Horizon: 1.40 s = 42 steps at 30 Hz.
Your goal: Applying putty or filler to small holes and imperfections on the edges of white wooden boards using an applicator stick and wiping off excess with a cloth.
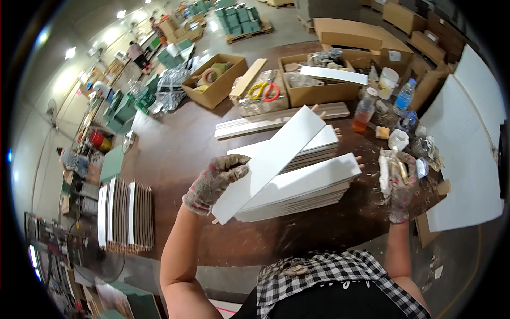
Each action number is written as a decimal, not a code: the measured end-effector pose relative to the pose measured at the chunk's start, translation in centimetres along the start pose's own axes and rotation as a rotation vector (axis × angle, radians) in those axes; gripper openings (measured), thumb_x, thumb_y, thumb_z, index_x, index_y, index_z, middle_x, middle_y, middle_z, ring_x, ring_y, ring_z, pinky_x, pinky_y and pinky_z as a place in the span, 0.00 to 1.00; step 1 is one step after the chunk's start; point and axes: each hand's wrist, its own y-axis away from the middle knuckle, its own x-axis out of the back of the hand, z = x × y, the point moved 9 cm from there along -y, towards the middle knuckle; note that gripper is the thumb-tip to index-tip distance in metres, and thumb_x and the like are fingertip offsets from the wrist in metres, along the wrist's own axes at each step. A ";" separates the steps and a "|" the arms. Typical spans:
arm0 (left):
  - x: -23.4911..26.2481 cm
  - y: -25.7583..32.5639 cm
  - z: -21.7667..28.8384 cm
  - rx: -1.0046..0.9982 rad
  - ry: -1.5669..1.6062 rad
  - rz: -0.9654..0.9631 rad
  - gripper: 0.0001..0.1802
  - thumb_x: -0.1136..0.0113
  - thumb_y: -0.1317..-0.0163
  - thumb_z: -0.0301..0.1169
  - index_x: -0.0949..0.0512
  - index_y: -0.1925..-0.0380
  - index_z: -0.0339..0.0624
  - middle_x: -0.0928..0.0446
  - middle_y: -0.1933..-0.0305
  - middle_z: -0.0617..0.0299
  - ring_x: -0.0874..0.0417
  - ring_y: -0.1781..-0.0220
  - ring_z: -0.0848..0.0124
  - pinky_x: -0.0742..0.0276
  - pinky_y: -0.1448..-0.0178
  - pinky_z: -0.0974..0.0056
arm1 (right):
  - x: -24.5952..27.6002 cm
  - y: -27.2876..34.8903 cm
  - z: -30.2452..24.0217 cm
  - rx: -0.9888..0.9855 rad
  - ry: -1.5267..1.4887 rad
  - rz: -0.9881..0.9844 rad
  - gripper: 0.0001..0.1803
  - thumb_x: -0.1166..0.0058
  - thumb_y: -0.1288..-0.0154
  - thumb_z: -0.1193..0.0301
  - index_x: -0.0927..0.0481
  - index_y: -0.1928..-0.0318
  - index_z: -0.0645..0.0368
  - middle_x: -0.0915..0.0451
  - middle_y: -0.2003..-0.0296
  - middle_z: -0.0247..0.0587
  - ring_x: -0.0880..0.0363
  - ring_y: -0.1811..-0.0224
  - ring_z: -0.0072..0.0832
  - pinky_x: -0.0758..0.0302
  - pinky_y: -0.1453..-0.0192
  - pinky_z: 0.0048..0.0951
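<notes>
My left hand (218, 183), in a stained grey work glove, pinches the edge of a long white wooden slat (276, 159). This slat slants across the table, raised over two stacks of similar slats. Small wooden pegs stick out at the slat ends. The nearer stack (303, 186) and the farther stack (321, 141) are partly covered by it. At the table's right side, my gloved right hand (402, 186) is closed beside a white rag (384, 173). A narrow tan piece shows at its fingers; its kind is unclear.
Another slat stack (125, 215) stands at the left edge. Behind lie bare strips (281, 119), scissors (264, 91) on a wrapped bundle, and cardboard boxes (215, 80). Bottles, including one with orange liquid (364, 111), crowd the right. A large white panel (462, 149) leans there.
</notes>
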 end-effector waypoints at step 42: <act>-13.0 -0.6 1.4 -0.436 -1.064 0.136 0.39 0.33 0.51 0.38 0.34 0.37 0.45 0.30 0.44 0.54 0.29 0.41 0.57 0.36 0.35 0.50 | -3.0 -1.0 -6.9 0.046 0.070 -0.149 0.15 0.49 0.32 0.71 0.26 0.48 0.66 0.19 0.55 0.45 0.19 0.54 0.28 0.22 0.49 0.29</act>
